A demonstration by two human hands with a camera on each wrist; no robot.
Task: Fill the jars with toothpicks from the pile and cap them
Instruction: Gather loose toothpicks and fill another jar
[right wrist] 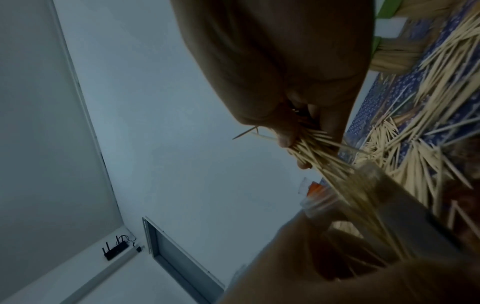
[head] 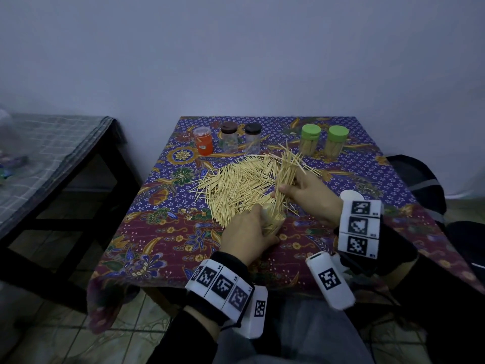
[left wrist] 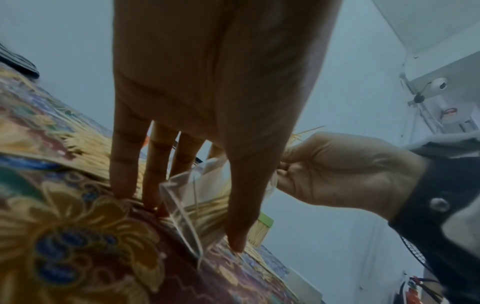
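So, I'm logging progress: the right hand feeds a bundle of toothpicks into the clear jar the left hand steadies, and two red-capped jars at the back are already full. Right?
Not quite: the full jars at the back have green caps, not red, as the head view shows. The rest stands: the right hand grips a bundle of toothpicks over the clear jar that the left hand holds.

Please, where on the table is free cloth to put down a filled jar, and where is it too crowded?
Bare tablecloth lies at the near-left corner, left of the left hand, and on the right side beyond the right hand. The toothpick pile crowds the middle. The back edge holds the orange jar, two dark-capped jars and two green-capped jars.
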